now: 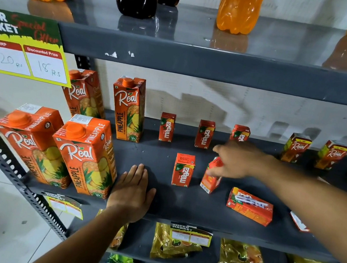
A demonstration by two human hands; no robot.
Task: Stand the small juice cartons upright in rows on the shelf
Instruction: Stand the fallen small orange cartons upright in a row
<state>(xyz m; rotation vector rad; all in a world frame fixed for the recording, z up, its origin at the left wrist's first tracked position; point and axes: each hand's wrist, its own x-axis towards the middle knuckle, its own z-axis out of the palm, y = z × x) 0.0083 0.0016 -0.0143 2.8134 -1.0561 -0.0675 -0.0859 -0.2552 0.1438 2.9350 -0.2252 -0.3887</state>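
Note:
Three small red mango cartons stand upright in a back row (166, 127) on the dark grey shelf (189, 206). A fourth small carton (183, 170) stands in front of them. Right beside it, my right hand (236, 159) grips the top of another small carton (211, 179), which is tilted with its base on the shelf. One more small carton (250, 206) lies flat on its side to the right, and another (299, 222) shows partly under my right forearm. My left hand (133, 190) rests flat and empty on the shelf near its front edge.
Tall pineapple cartons (85, 155) stand at the shelf's left end. Small cartons of another brand (296, 148) stand at the back right. Large drink bottles (237, 6) fill the shelf above. Snack packets (173, 243) lie on the shelf below. A price sign (22, 46) hangs top left.

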